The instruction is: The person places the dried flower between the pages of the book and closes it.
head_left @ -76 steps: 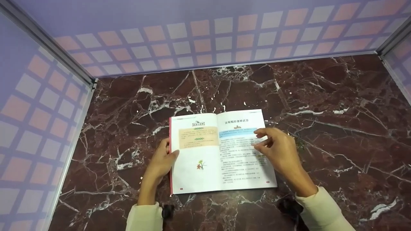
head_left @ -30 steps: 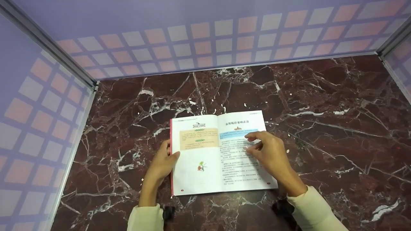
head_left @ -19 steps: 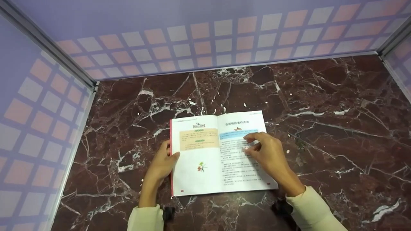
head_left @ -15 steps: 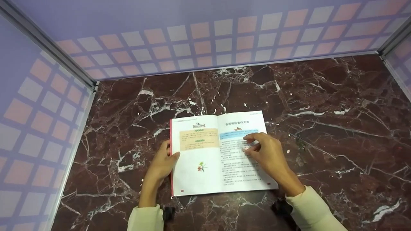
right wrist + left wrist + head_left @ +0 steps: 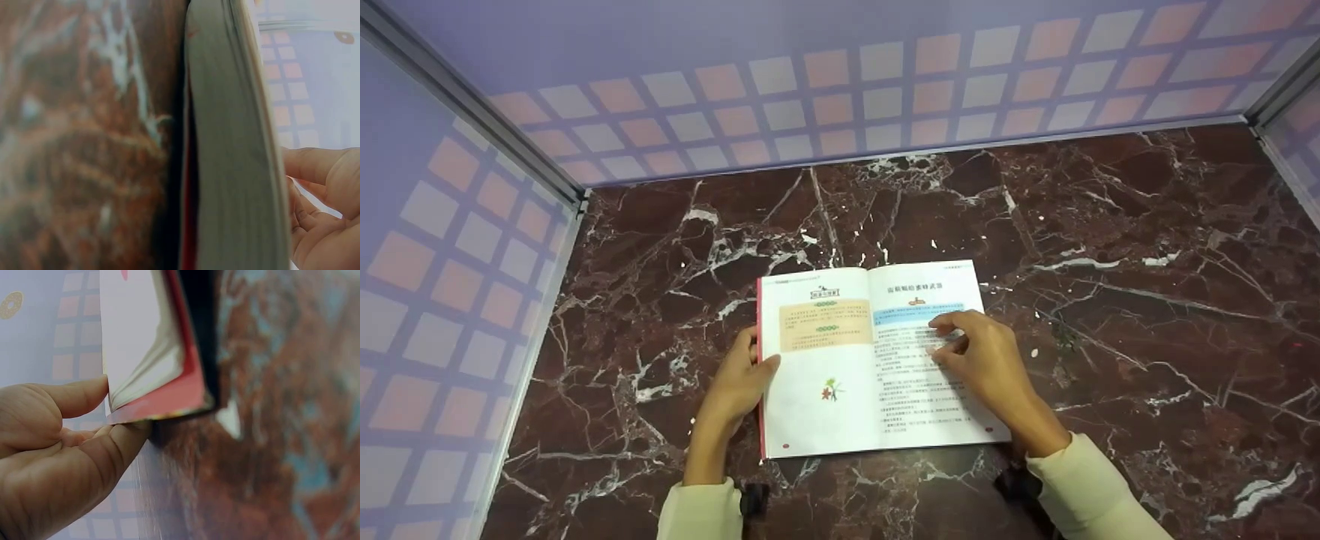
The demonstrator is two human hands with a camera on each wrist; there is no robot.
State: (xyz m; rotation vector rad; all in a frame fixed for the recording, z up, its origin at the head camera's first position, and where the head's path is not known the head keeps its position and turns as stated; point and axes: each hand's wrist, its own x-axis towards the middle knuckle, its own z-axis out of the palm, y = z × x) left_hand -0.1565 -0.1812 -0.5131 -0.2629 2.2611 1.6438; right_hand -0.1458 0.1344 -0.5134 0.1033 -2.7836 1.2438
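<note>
An open book with printed pages and a red cover edge lies on the marble table. My left hand grips the book's left edge, thumb on the page and fingers underneath. The left wrist view shows that hand at the red cover's corner, with the fingertips under it. Over the right page's text is my right hand, its fingers loosely bent and a gap between thumb and forefinger. In the right wrist view the thick block of pages stands in front of part of that hand.
The dark red, white-veined marble table spreads around the book. Small white flecks dot it beyond the book. Purple panels with pink and white squares border the back and both sides.
Since the earliest frame my right hand has moved left and slightly nearer me, further onto the right page. The left hand keeps its grip on the book. Little differs over the last second.
</note>
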